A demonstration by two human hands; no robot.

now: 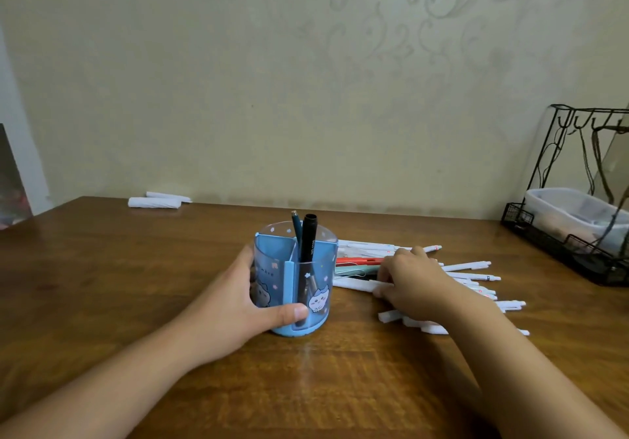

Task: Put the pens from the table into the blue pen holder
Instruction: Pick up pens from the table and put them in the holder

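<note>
The blue pen holder [299, 282] stands upright at the table's middle, with clear walls and cartoon cats. Two dark pens [307, 244] stick up from its right compartment. My left hand [238, 299] grips the holder from the left, thumb across its front. To the right lies a pile of several white pens [473, 273], with a red pen [357, 261] and a pale green one among them. My right hand [412, 282] lies on the pile, its fingers curled round a white pen [354, 283] at the pile's near left.
A black wire rack [578, 200] with a clear plastic tub stands at the table's right edge. Two rolled white papers [156, 201] lie at the back left by the wall. The wooden table [136, 285] reaches the wall behind.
</note>
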